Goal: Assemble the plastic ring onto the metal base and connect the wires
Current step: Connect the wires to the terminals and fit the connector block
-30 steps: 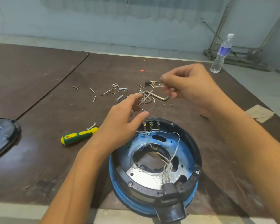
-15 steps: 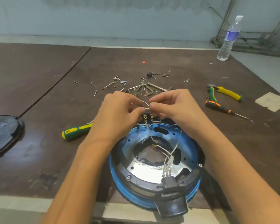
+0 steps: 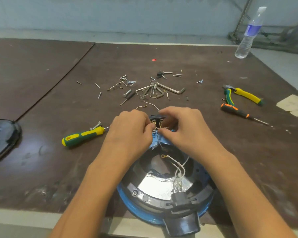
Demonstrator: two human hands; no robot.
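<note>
You were connecting wires at the terminals, with the ring already seated on the base.

Nearest you, at the table's front edge, the black plastic ring (image 3: 155,202) sat inside the round blue metal base (image 3: 136,214), and thin white wires (image 3: 179,170) ran up from its plug. At the far rim your left hand (image 3: 129,133) and right hand (image 3: 184,131) met, fingers curled, both pinching a wire end against the small black terminal block (image 3: 157,117). Next, I judge, you needed to seat that end firmly and then deal with the loose ring-tipped lead. Beyond, the scuffed brown table (image 3: 50,160) held a green-and-yellow screwdriver (image 3: 83,135), steel hex keys (image 3: 160,91) and a clear water bottle (image 3: 247,35) before a pale wall (image 3: 127,14).
</note>
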